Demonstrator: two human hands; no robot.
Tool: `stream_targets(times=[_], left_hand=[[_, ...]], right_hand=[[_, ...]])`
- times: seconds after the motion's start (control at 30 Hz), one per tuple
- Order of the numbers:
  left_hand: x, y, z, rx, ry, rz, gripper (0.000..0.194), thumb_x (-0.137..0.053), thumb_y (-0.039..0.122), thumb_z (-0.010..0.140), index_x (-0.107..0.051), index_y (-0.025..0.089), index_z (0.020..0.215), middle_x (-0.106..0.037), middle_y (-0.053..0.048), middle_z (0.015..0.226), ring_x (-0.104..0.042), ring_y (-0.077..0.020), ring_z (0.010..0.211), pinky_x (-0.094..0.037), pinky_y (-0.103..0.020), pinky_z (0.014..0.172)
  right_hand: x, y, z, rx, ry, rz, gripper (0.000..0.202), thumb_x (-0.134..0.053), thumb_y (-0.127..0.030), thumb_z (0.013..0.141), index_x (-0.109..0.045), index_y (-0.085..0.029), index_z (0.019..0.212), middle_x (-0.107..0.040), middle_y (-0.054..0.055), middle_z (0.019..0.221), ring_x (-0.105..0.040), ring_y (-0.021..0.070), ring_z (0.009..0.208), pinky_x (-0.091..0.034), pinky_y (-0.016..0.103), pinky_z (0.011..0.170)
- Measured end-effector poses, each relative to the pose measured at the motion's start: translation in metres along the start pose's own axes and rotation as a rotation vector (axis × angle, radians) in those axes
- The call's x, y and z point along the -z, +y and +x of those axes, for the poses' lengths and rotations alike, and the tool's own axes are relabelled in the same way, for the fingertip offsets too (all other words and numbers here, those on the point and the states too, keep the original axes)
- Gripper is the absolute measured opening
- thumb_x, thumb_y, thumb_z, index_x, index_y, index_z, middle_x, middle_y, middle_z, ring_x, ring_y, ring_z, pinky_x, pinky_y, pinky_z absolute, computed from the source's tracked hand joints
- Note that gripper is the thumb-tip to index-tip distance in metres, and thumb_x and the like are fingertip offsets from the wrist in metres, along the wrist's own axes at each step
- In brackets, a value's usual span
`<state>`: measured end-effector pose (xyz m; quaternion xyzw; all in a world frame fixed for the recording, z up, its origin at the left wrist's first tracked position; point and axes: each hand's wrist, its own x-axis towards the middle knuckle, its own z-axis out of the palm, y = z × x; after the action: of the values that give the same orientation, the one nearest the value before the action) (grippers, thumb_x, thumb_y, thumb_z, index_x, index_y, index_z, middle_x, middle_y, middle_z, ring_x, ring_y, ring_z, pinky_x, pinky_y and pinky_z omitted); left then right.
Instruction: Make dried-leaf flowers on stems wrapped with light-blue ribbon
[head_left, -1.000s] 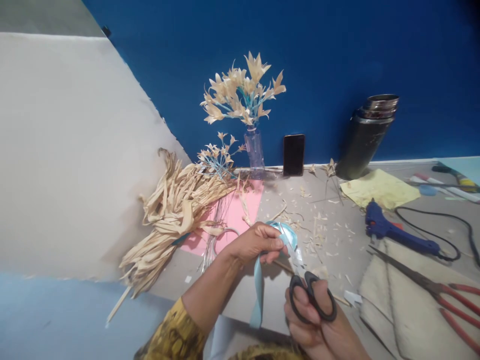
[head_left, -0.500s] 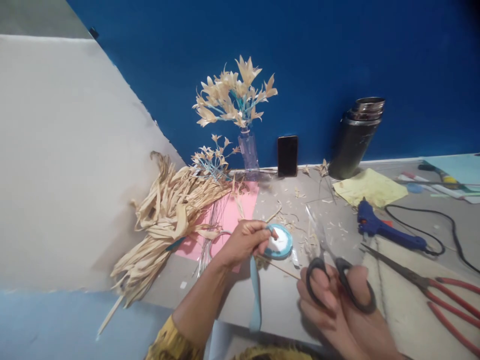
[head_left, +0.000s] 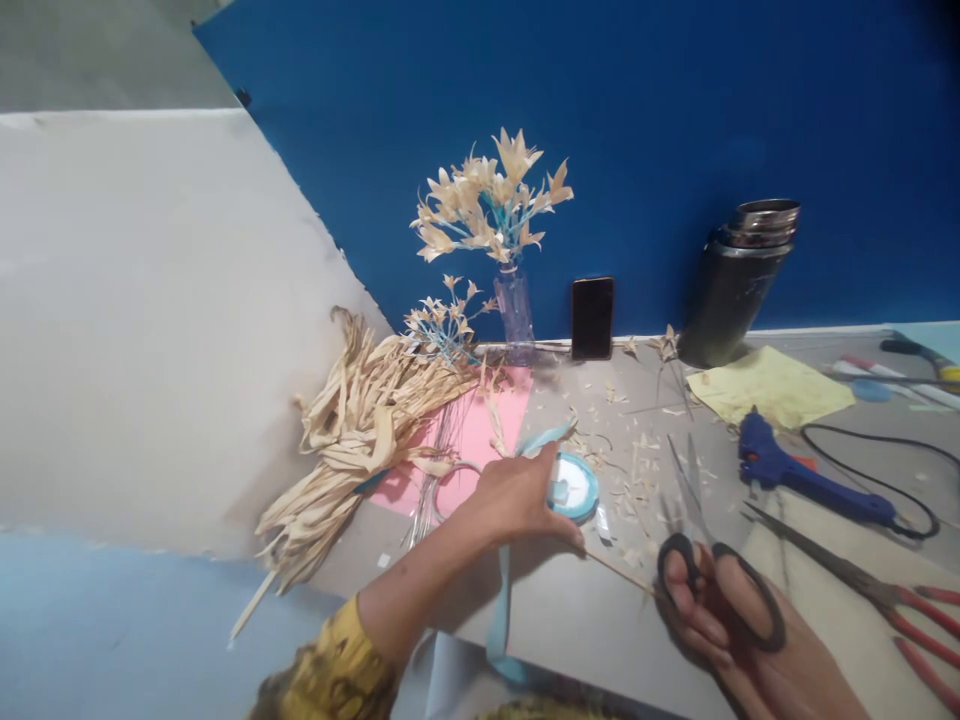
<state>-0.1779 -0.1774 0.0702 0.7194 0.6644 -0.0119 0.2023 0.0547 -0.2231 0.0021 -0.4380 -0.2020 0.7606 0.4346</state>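
Note:
My left hand [head_left: 517, 500] reaches over the table with thumb and index finger spread, beside a spool of light blue ribbon [head_left: 577, 490]. Its other fingers are hidden behind the hand. One length of blue ribbon [head_left: 500, 610] hangs below the wrist to the table's front edge, and another piece of ribbon [head_left: 546, 437] shows just beyond the fingers. In my right hand [head_left: 757, 630] are scissors with black handles [head_left: 696, 510], fingers through the loops and blades pointing away, slightly apart. A thin stick [head_left: 619, 570] runs from near my left thumb to my right fingers.
Dried husks [head_left: 360, 440] and thin wires lie left, partly on pink paper [head_left: 491, 410]. Husk flowers stand in a clear bottle [head_left: 514, 315] by a phone [head_left: 592, 318] and a dark flask [head_left: 739, 285]. A blue glue gun [head_left: 814, 475] and red-handled shears [head_left: 862, 575] lie right.
My left hand has opened from a pinch and spread over the spool. A ribbon piece now shows beyond it. My right hand with the scissors has moved right. The view has shifted.

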Motion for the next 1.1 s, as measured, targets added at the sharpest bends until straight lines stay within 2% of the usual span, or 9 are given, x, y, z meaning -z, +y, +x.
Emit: stream_targets(times=[0.2,0.33,0.43,0.57,0.67,0.77,0.87,0.97,1.1], left_hand=[[-0.010,-0.006,0.012,0.004,0.017,0.079,0.085,-0.078,0.060,0.059,-0.051,0.026,0.133,-0.074,-0.008,0.098,-0.069,-0.0332,0.090,-0.045,-0.031,0.065],[-0.006,-0.011,0.011,-0.008,0.042,-0.004,0.084,-0.080,0.060,0.056,-0.055,0.026,0.128,-0.074,-0.006,0.101,-0.069,-0.0316,0.092,-0.047,-0.032,0.068],[0.034,-0.024,-0.001,-0.030,0.142,-0.084,0.076,-0.081,0.054,0.059,-0.058,0.024,0.125,-0.073,-0.006,0.098,-0.068,-0.0278,0.086,-0.048,-0.033,0.068],[0.124,-0.049,-0.036,0.050,0.646,-0.112,0.071,-0.077,0.049,0.066,-0.056,0.021,0.128,-0.069,-0.008,0.112,-0.065,-0.0234,0.089,-0.050,-0.034,0.076],[0.164,-0.065,-0.052,0.135,0.788,0.011,0.077,-0.076,0.053,0.065,-0.055,0.018,0.131,-0.067,-0.008,0.113,-0.064,-0.0235,0.094,-0.049,-0.034,0.082],[0.146,-0.076,-0.037,0.120,0.683,0.060,0.076,-0.075,0.055,0.067,-0.055,0.017,0.130,-0.067,-0.010,0.118,-0.063,-0.0252,0.101,-0.048,-0.033,0.086],[0.091,-0.086,-0.003,0.215,0.507,0.071,0.071,-0.076,0.049,0.068,-0.055,0.019,0.128,-0.070,-0.012,0.112,-0.066,-0.0286,0.096,-0.048,-0.035,0.080],[0.046,-0.094,0.022,0.310,0.353,0.066,0.068,-0.078,0.046,0.065,-0.057,0.016,0.123,-0.071,-0.016,0.109,-0.066,-0.0342,0.100,-0.047,-0.037,0.080],[0.040,-0.089,0.017,0.225,0.368,-0.078,0.087,-0.081,0.045,0.062,-0.047,0.017,0.137,-0.068,-0.016,0.119,-0.063,-0.0334,0.109,-0.047,-0.037,0.086]], right_hand=[[0.004,0.006,0.002,0.018,-0.093,-0.019,0.043,-0.081,-0.057,0.069,-0.068,-0.016,0.072,-0.057,0.002,0.065,-0.030,0.0066,0.051,-0.030,0.020,0.043],[0.004,0.005,0.003,-0.008,-0.031,0.006,0.043,-0.087,-0.055,0.061,-0.067,-0.018,0.071,-0.061,0.003,0.068,-0.033,0.0068,0.050,-0.032,0.020,0.042],[0.005,0.008,0.004,-0.024,-0.019,0.030,0.042,-0.090,-0.051,0.056,-0.068,-0.019,0.073,-0.064,0.003,0.071,-0.038,0.0079,0.050,-0.036,0.021,0.041],[0.010,0.009,0.005,-0.070,0.031,0.062,0.043,-0.093,-0.048,0.052,-0.070,-0.022,0.078,-0.071,0.005,0.080,-0.058,0.0163,0.064,-0.048,0.024,0.048],[0.008,0.007,0.006,-0.083,0.010,0.006,0.040,-0.093,-0.046,0.052,-0.071,-0.021,0.075,-0.072,0.007,0.081,-0.063,0.0206,0.071,-0.054,0.028,0.054],[0.003,0.003,0.007,-0.032,-0.019,-0.080,0.040,-0.094,-0.042,0.049,-0.073,-0.019,0.076,-0.072,0.008,0.079,-0.064,0.0227,0.071,-0.055,0.029,0.053],[0.002,0.000,0.007,0.041,0.029,-0.171,0.049,-0.094,-0.039,0.043,-0.076,-0.018,0.083,-0.075,0.011,0.088,-0.067,0.0286,0.085,-0.059,0.032,0.065],[0.011,-0.010,0.005,0.073,-0.058,-0.346,0.050,-0.093,-0.039,0.047,-0.077,-0.019,0.091,-0.075,0.012,0.089,-0.066,0.0287,0.084,-0.058,0.034,0.070],[0.012,-0.042,0.005,0.116,-0.213,-0.490,0.039,-0.088,-0.046,0.056,-0.076,-0.021,0.084,-0.071,0.010,0.078,-0.063,0.0253,0.071,-0.053,0.036,0.063]])
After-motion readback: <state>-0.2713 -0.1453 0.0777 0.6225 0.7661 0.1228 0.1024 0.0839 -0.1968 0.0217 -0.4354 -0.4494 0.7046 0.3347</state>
